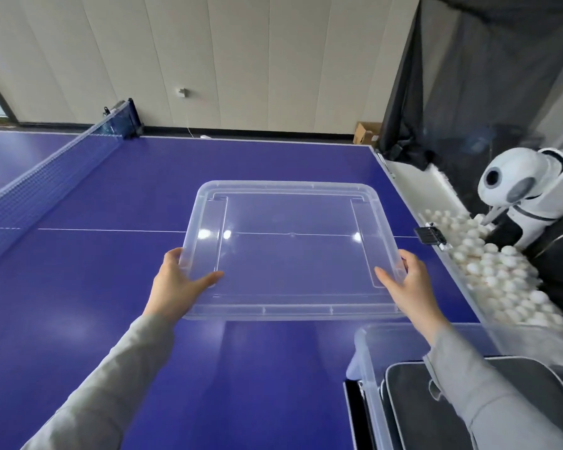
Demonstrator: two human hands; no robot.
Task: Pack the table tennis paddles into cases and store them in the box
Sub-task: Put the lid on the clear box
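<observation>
A clear, colourless lid (290, 248) lies over the deep blue desk (111, 303) with thin white lines, beside white balls (494, 271), grey sleeves (111, 378) and a black case (413, 404).

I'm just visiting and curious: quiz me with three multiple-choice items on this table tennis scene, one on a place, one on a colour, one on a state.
1. Where is the clear box?
A. at the lower right, by the right sleeve
B. beside the net
C. on the floor

2. What colour is the table top?
A. green
B. blue
C. red

3. How is the clear lid held?
A. by one hand
B. by no hand
C. by both hands

Answers:
1 A, it sits at the table's near right corner.
2 B, the surface is blue.
3 C, the left hand and right hand grip its side edges.
</observation>
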